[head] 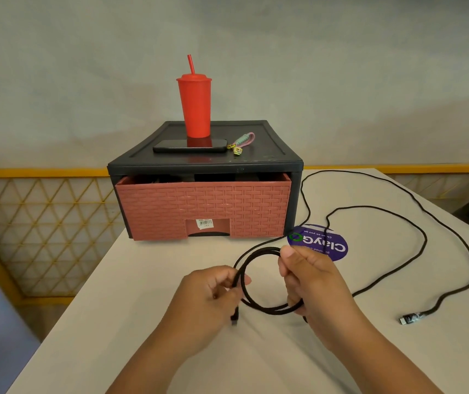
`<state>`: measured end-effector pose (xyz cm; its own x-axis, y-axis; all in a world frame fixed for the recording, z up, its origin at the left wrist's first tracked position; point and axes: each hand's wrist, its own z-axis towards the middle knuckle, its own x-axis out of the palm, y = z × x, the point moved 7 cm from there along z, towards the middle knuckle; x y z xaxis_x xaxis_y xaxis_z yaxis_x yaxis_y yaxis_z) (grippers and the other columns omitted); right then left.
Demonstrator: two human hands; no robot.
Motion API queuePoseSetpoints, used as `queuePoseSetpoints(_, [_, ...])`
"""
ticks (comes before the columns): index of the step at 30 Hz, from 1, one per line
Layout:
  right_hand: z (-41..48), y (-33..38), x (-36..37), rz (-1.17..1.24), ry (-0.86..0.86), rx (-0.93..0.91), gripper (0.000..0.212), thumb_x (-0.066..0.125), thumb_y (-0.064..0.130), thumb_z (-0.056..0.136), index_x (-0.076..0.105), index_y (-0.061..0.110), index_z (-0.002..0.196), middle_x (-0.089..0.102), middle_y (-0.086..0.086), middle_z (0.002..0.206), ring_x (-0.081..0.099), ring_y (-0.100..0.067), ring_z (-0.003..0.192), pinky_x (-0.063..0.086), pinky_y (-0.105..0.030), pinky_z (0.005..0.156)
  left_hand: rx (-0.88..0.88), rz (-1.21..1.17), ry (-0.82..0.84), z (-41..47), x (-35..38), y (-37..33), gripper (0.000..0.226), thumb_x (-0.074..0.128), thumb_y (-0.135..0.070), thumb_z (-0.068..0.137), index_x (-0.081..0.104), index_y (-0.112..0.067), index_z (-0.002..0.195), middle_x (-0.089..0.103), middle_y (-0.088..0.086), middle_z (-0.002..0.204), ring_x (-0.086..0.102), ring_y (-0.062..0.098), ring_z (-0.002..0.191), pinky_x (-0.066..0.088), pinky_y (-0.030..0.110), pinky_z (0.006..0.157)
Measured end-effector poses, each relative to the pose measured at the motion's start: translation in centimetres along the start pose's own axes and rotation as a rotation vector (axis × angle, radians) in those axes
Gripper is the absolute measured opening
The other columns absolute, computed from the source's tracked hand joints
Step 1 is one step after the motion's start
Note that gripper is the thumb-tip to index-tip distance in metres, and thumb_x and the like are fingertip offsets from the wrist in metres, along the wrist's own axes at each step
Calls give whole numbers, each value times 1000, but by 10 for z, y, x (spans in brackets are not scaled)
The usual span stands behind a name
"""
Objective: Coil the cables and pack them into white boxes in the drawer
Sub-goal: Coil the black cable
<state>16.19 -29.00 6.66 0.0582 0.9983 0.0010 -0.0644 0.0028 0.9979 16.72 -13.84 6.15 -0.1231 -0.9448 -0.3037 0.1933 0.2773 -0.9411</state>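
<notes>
Fingers point(223, 275) of left hand point(210, 292) and right hand point(311, 282) grasp opposite sides of one loop. White tabletop point(130, 308); pink woven-pattern plastic drawer point(203, 207) far. Black braided cable point(267, 310): small coil near, slack trailing right. Likely best: draw slack in evenly, match loop size, avoid twists.

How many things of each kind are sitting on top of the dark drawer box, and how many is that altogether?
Red cup with a straw: 1
Black phone: 1
Keychain: 1
Total: 3
</notes>
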Motion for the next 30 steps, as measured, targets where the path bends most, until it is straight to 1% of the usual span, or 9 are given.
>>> queuePoseSetpoints(2, [-1,-2,3,58,30,31,39,41,26,96,43,14,59,23,6,44,18,-8,40,18,-18,39,18,-138,-76,0,-4,-3,30,55,8,86,68,-14,72,61,-8,57,51,3,49,44,13,53])
queuePoseSetpoints(5, [-2,0,6,29,30,-41,39,41,30,95,45,14,59,26,7,43,20,-7,39,21,-19,40,-87,-529,-41,-1,3,-2,33,44,11,87,66,-6,68,68,5,68,62,10,56,51,18,57])
queuePoseSetpoints(8, [-2,2,5,-100,-14,-154,41,45,43,92,46,22,57,29,11,40,23,-3,40,24,-22,45,-133,-756,55,-4,15,-2,16,56,-9,79,67,-5,68,69,13,75,63,16,59,52,22,56])
queuePoseSetpoints(12, [-1,2,1,-137,-58,-187,39,43,52,84,46,24,56,29,13,40,25,-4,42,26,-30,50,-98,-682,38,-5,15,-4,8,70,-9,69,70,-12,62,69,11,75,60,13,56,52,20,57])
queuePoseSetpoints(16, [1,0,1,-110,-68,-170,43,45,55,83,47,21,57,30,12,42,25,-5,43,26,-31,51,-109,-750,13,-7,18,-4,14,51,-6,80,65,-4,81,65,12,62,65,17,61,51,20,56])
queuePoseSetpoints(19, [2,0,-1,-121,-79,-171,39,45,54,82,52,23,59,32,12,43,27,-5,43,27,-30,51,-107,-694,59,-8,22,-5,18,52,-14,80,65,-8,91,55,5,53,67,16,69,51,24,67])
queuePoseSetpoints(22, [2,5,-7,-76,-115,-194,39,46,51,82,55,21,59,33,10,43,28,-5,43,26,-28,49,-144,-657,190,-9,29,-2,10,63,-21,80,69,-16,74,50,2,52,59,14,65,44,31,75])
queuePoseSetpoints(26, [0,10,-13,-50,-168,-219,39,57,49,83,57,15,62,33,8,43,28,-5,43,26,-29,49,-191,-635,342,-13,43,4,32,45,-40,78,53,-22,53,56,-2,68,55,10,74,44,31,80])
queuePoseSetpoints(30, [1,9,-13,-80,-164,-239,34,52,47,80,58,18,63,34,10,43,28,-5,43,27,-28,50,-256,-590,281,-10,43,12,49,44,-57,83,51,-19,52,62,-2,82,59,8,86,43,28,82])
